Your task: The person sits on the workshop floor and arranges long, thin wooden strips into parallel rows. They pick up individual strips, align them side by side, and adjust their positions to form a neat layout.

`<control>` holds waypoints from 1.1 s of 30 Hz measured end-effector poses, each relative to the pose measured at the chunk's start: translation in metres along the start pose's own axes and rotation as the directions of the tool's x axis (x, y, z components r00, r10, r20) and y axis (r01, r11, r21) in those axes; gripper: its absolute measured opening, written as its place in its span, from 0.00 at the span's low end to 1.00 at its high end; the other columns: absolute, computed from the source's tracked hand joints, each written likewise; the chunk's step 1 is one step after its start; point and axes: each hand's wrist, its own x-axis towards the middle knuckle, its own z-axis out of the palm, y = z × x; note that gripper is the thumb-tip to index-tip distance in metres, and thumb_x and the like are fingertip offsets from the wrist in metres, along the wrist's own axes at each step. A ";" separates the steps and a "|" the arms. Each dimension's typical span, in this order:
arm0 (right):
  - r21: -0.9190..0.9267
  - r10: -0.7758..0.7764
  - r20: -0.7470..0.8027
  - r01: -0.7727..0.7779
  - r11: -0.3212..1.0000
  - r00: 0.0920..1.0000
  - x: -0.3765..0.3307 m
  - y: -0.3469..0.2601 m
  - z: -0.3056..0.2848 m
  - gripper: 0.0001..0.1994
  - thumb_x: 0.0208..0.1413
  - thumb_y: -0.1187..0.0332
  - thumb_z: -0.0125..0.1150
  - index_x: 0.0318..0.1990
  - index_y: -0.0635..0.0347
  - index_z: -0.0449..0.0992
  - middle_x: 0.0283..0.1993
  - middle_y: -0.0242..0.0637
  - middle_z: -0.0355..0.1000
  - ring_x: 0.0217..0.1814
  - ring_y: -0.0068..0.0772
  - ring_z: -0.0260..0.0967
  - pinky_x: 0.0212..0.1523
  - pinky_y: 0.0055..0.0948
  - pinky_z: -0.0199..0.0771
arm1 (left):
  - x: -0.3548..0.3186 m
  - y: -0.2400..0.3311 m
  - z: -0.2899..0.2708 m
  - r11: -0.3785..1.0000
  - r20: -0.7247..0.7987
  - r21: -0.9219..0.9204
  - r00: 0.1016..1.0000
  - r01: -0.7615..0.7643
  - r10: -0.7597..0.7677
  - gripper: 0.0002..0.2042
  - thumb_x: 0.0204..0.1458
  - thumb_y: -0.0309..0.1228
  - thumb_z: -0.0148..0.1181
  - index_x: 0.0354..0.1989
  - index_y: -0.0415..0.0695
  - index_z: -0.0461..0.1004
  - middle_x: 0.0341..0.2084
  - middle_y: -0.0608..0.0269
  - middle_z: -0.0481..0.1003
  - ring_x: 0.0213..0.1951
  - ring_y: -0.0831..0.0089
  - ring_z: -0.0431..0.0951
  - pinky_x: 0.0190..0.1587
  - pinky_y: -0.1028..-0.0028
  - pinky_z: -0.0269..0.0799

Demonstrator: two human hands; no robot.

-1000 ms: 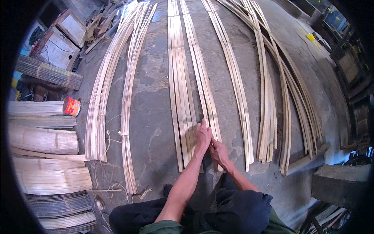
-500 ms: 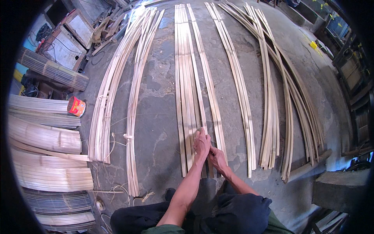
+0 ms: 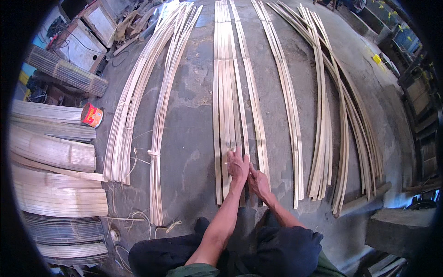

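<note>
Long, flat bamboo strips (image 3: pixel 226 92) lie side by side in a band running away from me. Over the near part of this band is my left hand (image 3: pixel 238 168), its fingers and thumb closed around the strips' edges. Just to its right and slightly nearer, my right hand (image 3: pixel 260 183) is closed at a strip's edge beside my left wrist; its fingertips are partly hidden. A narrower group of bamboo strips (image 3: pixel 254 101) lies to the right of the band, passing close by my right hand.
Tied bamboo bundles (image 3: pixel 154 184) lie to the left, loose strips (image 3: pixel 288 120) and crossing bundles (image 3: pixel 341 106) to the right. Slatted rolls (image 3: pixel 60 198) are stacked at far left with a red can (image 3: pixel 92 115) on them. A concrete block (image 3: pixel 399 231) stands at right.
My left hand's fingers have shifted and spread a little over the strips. My right hand stays close beside it. The view has tilted slightly.
</note>
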 end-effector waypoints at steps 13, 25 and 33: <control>-0.070 0.001 0.055 0.003 0.998 0.998 0.006 -0.006 0.000 0.26 0.60 0.61 0.56 0.65 0.54 0.61 0.27 0.58 0.70 0.32 0.61 0.71 0.32 0.49 0.67 | 0.009 -0.062 -0.016 0.969 -0.178 0.078 0.960 0.235 -0.218 0.22 0.49 0.36 0.59 0.55 0.45 0.70 0.46 0.51 0.68 0.50 0.52 0.67 0.52 0.55 0.63; -0.057 0.007 0.047 -0.005 0.998 0.999 0.007 -0.005 0.005 0.26 0.61 0.59 0.55 0.65 0.54 0.62 0.29 0.56 0.71 0.32 0.58 0.72 0.33 0.47 0.69 | 0.015 -0.061 -0.025 0.964 -0.122 0.021 0.957 0.266 -0.262 0.21 0.51 0.35 0.58 0.55 0.47 0.70 0.45 0.54 0.69 0.50 0.54 0.69 0.53 0.55 0.63; -0.021 0.028 0.037 -0.027 0.999 0.999 0.005 -0.006 0.003 0.26 0.61 0.60 0.55 0.65 0.53 0.61 0.29 0.55 0.70 0.32 0.54 0.71 0.34 0.44 0.69 | 0.025 -0.078 -0.012 0.963 -0.184 -0.072 0.946 0.259 -0.268 0.17 0.48 0.30 0.57 0.47 0.42 0.71 0.41 0.49 0.72 0.47 0.52 0.71 0.50 0.57 0.65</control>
